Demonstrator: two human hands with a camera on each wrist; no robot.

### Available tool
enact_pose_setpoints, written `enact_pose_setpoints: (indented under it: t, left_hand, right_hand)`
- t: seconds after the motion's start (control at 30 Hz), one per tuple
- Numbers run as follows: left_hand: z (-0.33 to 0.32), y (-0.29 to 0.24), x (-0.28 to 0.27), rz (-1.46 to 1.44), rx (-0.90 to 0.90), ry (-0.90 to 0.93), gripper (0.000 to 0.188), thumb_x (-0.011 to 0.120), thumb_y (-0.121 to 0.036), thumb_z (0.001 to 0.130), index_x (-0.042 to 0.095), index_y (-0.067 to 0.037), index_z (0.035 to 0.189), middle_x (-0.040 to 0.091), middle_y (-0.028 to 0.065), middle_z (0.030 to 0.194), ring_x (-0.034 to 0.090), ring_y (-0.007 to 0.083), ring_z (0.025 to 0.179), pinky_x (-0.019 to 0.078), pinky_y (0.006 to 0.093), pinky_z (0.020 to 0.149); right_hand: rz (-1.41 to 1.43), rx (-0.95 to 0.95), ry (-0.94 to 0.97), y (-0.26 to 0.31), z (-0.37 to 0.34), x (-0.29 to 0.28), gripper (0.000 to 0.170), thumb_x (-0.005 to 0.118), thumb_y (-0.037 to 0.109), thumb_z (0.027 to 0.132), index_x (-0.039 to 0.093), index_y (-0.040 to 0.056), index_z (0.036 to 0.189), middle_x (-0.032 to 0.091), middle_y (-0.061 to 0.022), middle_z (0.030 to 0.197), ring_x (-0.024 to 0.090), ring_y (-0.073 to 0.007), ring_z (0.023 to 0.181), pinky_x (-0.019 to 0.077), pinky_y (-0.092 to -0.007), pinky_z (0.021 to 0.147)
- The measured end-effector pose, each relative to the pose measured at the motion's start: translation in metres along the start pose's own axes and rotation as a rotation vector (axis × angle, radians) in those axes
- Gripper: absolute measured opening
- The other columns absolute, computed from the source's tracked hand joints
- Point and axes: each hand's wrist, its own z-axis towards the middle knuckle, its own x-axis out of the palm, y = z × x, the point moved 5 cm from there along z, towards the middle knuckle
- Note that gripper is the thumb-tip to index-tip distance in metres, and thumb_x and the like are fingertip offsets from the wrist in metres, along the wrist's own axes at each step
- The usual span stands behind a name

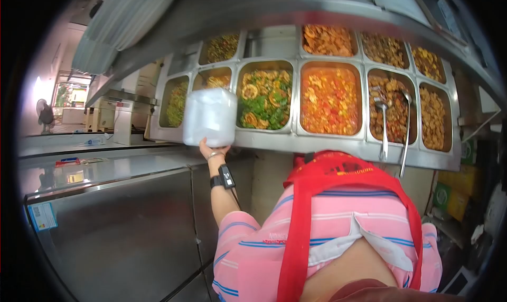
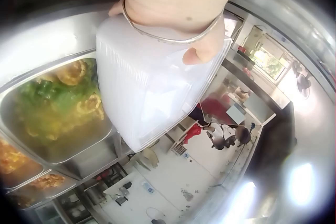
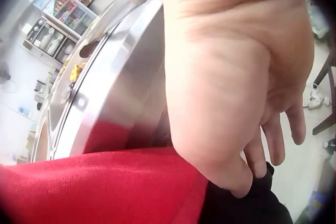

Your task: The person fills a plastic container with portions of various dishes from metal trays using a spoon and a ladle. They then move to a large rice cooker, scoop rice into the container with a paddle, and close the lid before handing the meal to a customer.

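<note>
My left hand [image 1: 214, 150] grips a stack of translucent white plastic food containers [image 1: 210, 114] by its near end. The stack is held up over the left part of the food counter and hides part of a pan there. In the left wrist view the thumb lies on the side of the stack [image 2: 142, 87], whose nested rims show as fine ridges. Beside it is a steel pan [image 2: 58, 153] of greens and pale rings. Low beside the red apron [image 3: 105, 187], my right hand [image 3: 236, 87] hangs with loose fingers, holding nothing; the head view does not show it.
Several steel pans of cooked food fill the counter, among them a red-orange stew [image 1: 330, 101]. Two long-handled spoons, one a metal spoon [image 1: 384, 125], lean out of a right-hand pan over the counter's front edge [image 1: 338, 145]. A steel cabinet [image 1: 121, 222] stands left.
</note>
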Motion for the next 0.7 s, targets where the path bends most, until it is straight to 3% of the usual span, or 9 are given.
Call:
enact_pose_setpoints:
  t: [0.13, 0.33, 0.43, 0.47, 0.57, 0.63, 0.67, 0.7]
  left_hand:
    - [-0.012, -0.003, 0.007, 0.077, 0.016, -0.073, 0.076, 0.052, -0.038, 0.061, 0.026, -0.013, 0.128, 0.024, 0.0146, 0.132, 0.023, 0.0341, 0.121, 0.011, 0.0592, 0.092]
    - [-0.006, 0.001, -0.017, 0.088, 0.031, -0.093, 0.093, 0.053, -0.061, 0.059, 0.019, -0.014, 0.131, 0.02, 0.0151, 0.134, 0.018, 0.0325, 0.124, 0.0078, 0.0592, 0.093]
    - [-0.02, 0.005, -0.049, 0.018, 0.149, -0.359, 0.089, 0.053, -0.064, 0.059, 0.023, -0.02, 0.129, 0.026, 0.0113, 0.131, 0.024, 0.03, 0.121, 0.0175, 0.051, 0.094]
    - [-0.012, 0.014, -0.069, 0.084, 0.1, -0.412, 0.081, 0.055, -0.061, 0.059, 0.029, -0.019, 0.124, 0.031, 0.0104, 0.125, 0.029, 0.0287, 0.116, 0.0232, 0.0477, 0.09]
    - [0.015, 0.064, -0.141, 0.355, -0.121, -0.501, 0.06, 0.058, -0.051, 0.063, 0.04, -0.016, 0.107, 0.043, 0.0068, 0.106, 0.044, 0.0254, 0.092, 0.0366, 0.0389, 0.072]
    - [-0.005, 0.11, -0.151, 0.549, -0.289, -0.353, 0.049, 0.059, -0.042, 0.067, 0.043, -0.015, 0.104, 0.048, 0.008, 0.101, 0.048, 0.0256, 0.079, 0.0404, 0.0372, 0.064]
    - [0.024, 0.153, -0.196, 0.581, -0.38, -0.293, 0.045, 0.057, -0.038, 0.069, 0.044, -0.014, 0.105, 0.049, 0.009, 0.101, 0.05, 0.0265, 0.078, 0.0417, 0.0378, 0.063]
    - [0.052, 0.195, -0.234, 0.611, -0.473, -0.233, 0.041, 0.056, -0.035, 0.072, 0.045, -0.014, 0.105, 0.051, 0.0099, 0.1, 0.052, 0.0273, 0.077, 0.043, 0.0384, 0.061]
  right_hand:
    - [0.013, 0.007, 0.018, -0.004, -0.002, 0.0, 0.021, 0.057, 0.018, 0.075, 0.058, 0.0026, 0.089, 0.061, -0.0038, 0.086, 0.053, -0.0116, 0.069, 0.0442, -0.0267, 0.065]
    - [0.082, -0.068, 0.065, 0.014, -0.001, -0.002, 0.021, 0.057, 0.017, 0.074, 0.058, 0.0027, 0.089, 0.061, -0.0034, 0.085, 0.053, -0.0111, 0.068, 0.0443, -0.0265, 0.065]
    - [0.164, -0.224, 0.098, 0.056, -0.003, -0.022, 0.02, 0.057, 0.017, 0.074, 0.058, 0.0028, 0.088, 0.061, -0.0032, 0.085, 0.053, -0.0109, 0.068, 0.0444, -0.0264, 0.065]
    - [0.185, -0.287, 0.078, 0.08, -0.014, -0.033, 0.02, 0.057, 0.017, 0.074, 0.058, 0.0028, 0.088, 0.061, -0.0032, 0.084, 0.053, -0.0108, 0.068, 0.0444, -0.0263, 0.064]
    - [0.158, -0.402, -0.125, 0.152, -0.069, -0.071, 0.02, 0.057, 0.013, 0.072, 0.056, 0.0025, 0.089, 0.06, -0.0028, 0.077, 0.051, -0.0081, 0.063, 0.0434, -0.0242, 0.06]
    - [0.208, -0.514, -0.418, 0.172, -0.078, -0.091, 0.02, 0.055, 0.004, 0.068, 0.057, 0.0043, 0.088, 0.055, -0.0048, 0.074, 0.052, -0.0129, 0.065, 0.0434, -0.0278, 0.061]
    - [0.211, -0.508, -0.421, 0.176, -0.076, -0.093, 0.02, 0.055, 0.004, 0.068, 0.057, 0.0043, 0.088, 0.055, -0.0048, 0.074, 0.052, -0.0129, 0.065, 0.0434, -0.0278, 0.061]
    - [-0.213, -0.555, -0.689, 0.186, -0.081, -0.1, 0.024, 0.053, 0.002, 0.066, 0.057, 0.0063, 0.09, 0.053, -0.0065, 0.077, 0.052, -0.0174, 0.071, 0.0432, -0.03, 0.063]
